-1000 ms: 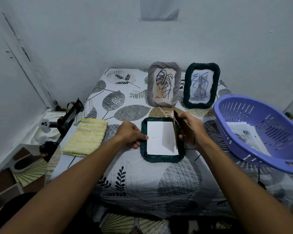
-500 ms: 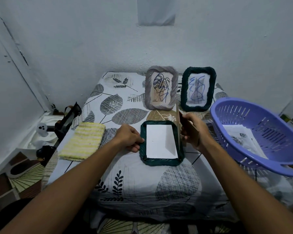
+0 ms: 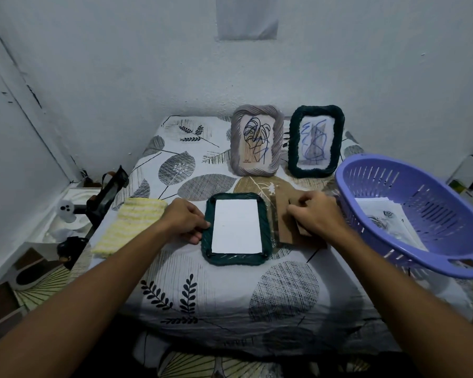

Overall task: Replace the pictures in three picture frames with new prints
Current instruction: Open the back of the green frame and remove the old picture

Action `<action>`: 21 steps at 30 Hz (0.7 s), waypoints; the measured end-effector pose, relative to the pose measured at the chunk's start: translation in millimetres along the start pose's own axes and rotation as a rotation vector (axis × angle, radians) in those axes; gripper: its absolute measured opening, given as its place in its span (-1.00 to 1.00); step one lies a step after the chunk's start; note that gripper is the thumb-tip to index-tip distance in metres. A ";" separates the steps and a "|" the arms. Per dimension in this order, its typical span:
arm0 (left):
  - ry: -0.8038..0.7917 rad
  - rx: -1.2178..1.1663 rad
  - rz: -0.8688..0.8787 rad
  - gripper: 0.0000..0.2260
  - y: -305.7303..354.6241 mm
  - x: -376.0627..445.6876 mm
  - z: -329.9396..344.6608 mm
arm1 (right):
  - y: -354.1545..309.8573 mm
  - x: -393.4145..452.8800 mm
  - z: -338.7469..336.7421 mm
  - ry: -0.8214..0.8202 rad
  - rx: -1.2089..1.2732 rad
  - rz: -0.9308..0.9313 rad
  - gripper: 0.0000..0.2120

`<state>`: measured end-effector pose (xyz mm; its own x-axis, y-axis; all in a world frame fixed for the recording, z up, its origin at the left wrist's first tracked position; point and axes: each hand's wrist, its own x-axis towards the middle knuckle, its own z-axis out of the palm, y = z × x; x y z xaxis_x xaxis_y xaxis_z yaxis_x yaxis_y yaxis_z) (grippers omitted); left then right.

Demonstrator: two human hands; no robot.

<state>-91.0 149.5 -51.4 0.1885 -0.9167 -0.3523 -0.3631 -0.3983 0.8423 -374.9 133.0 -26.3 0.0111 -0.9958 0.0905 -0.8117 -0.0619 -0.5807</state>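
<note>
A dark green frame (image 3: 236,259) lies face down in the middle of the table, with the white back of a print (image 3: 236,226) showing inside it. My left hand (image 3: 185,221) grips the frame's left edge. To the right of the frame, the brown cardboard backing (image 3: 284,230) lies flat on the cloth, and my right hand (image 3: 316,214) holds it with curled fingers. Two more frames stand upright at the back: a grey one (image 3: 256,144) with a leaf drawing and a dark green one (image 3: 316,141) with a blue scribbled picture.
A purple plastic basket (image 3: 410,214) at the right holds loose prints (image 3: 388,219). A yellow striped cloth (image 3: 130,225) lies to the left of the frame. A black clamp stand (image 3: 104,197) sits off the table's left edge. The wall runs close behind the standing frames.
My right hand has swung the cardboard backing from upright at the frame's right edge down flat onto the table to the right. My left hand has stayed on the frame's left edge.
</note>
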 end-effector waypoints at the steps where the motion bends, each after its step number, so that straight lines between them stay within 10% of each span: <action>1: 0.003 -0.002 -0.002 -0.86 -0.1 -0.4 -1.5 | 2.0 0.3 3.0 -0.010 -0.020 0.008 -0.76; 21: 0.023 0.013 0.002 -0.86 0.0 -2.5 -9.7 | 0.3 -6.6 37.6 0.011 -0.349 0.021 -0.59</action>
<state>-82.6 152.1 -46.5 0.2090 -0.9164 -0.3412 -0.3755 -0.3974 0.8373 -353.3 137.1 -57.5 -0.0124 -0.9958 0.0909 -0.9624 -0.0128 -0.2715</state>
